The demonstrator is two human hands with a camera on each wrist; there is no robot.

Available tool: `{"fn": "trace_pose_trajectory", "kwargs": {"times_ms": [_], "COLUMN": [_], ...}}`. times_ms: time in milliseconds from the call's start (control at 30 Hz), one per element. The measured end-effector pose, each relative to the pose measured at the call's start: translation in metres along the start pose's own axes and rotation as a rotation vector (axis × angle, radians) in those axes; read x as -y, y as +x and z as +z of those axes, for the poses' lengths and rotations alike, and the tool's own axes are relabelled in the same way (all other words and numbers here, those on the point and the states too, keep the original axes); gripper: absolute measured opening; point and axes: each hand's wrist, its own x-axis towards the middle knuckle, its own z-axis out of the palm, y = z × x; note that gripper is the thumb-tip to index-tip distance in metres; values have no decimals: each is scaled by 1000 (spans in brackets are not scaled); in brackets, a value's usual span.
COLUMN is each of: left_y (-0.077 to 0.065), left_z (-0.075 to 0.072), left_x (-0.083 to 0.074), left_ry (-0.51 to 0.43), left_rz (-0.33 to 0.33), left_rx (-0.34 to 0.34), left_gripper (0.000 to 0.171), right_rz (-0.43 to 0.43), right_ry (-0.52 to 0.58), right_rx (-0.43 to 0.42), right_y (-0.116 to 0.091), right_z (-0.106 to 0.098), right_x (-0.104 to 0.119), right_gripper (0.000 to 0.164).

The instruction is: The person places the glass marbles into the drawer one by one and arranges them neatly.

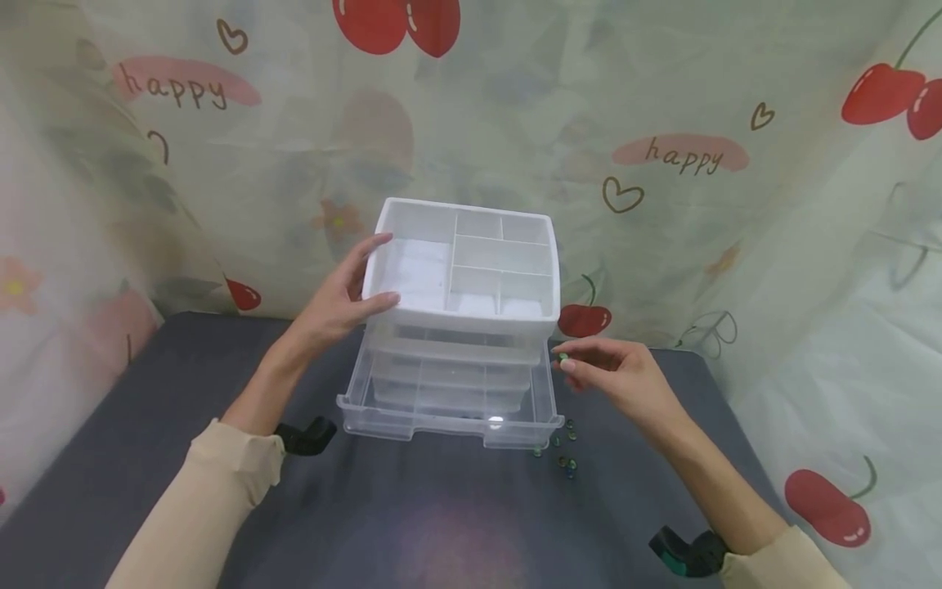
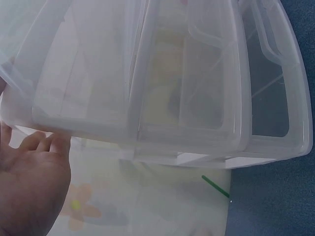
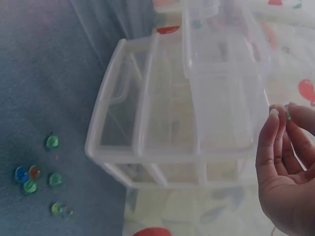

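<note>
Cherry-print backdrop [image 1: 500, 123], dark worktop [image 1: 316, 523] | marble pickup looks part-way: one in hand, seven loose marbles [image 3: 30, 187] left on worktop beside box | count: 1 drawer box [image 1: 415, 274], 1 drawer [image 1: 449, 424] pulled out, 8 marbles visible | left hand [image 1: 342, 294] grips box rim, right hand [image 1: 614, 368] pinches green marble [image 1: 563, 357] just right of box

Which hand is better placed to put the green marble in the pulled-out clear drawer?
Likely the right hand: it pinches the green marble beside the clear drawer. The left hand grips the white top tray.
</note>
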Motion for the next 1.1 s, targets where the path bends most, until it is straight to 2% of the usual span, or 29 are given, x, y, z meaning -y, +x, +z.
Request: {"fn": "trace_pose_trajectory", "kwargs": {"times_ms": [400,633,800,1100], "left_y": [-1,2,1,1], "left_z": [-1,0,0,1], "left_x": [0,1,2,1], "left_ry": [11,-10,-10,-29], "left_rz": [-4,38,37,21], "left_rx": [1,4,1,14], "left_gripper": [78,76,76,77], "right_rz": [-54,-105,-84,-61], "right_ry": [81,101,111,78], "right_rx": [76,137,187,216], "right_y": [15,25,33,45], "right_z": [16,28,40,59], "right_x": [17,26,32,41], "right_gripper": [25,23,23,18]}}
